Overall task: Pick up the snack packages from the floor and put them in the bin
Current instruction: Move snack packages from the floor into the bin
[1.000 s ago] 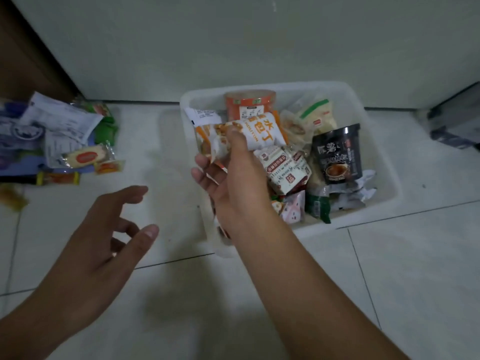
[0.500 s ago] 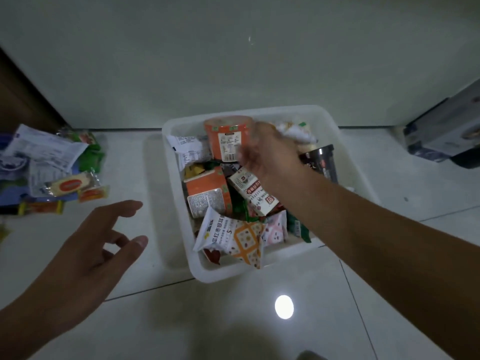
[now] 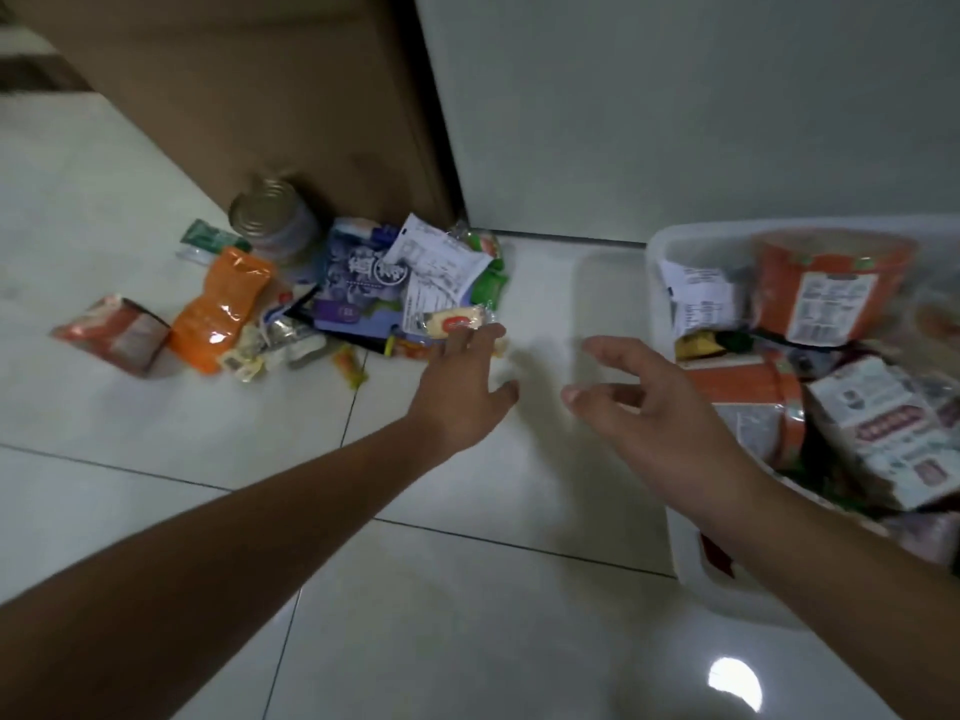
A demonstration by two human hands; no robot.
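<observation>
A heap of snack packages [image 3: 358, 283] lies on the white tiled floor against a brown door. It includes an orange pouch [image 3: 221, 309], a red-brown pack [image 3: 111, 332], a purple-blue bag [image 3: 358, 288], a tin can [image 3: 270, 218] and a small yellow wrapped cake [image 3: 452, 322]. My left hand [image 3: 462, 387] reaches out with straight fingers, its fingertips at the yellow cake. My right hand [image 3: 654, 413] hovers empty with loosely spread fingers, just left of the white plastic bin [image 3: 727, 579]. The bin holds several packages and an orange cup [image 3: 826, 288].
The brown door [image 3: 270, 96] and a pale wall [image 3: 675, 106] close off the far side. Bare tiles lie between the heap and the bin and towards me. A bright light reflection [image 3: 735, 683] shines on the near floor.
My view has swung left from the bin to the heap. My right hand came out of the bin empty. My left hand stretched forward to the yellow cake.
</observation>
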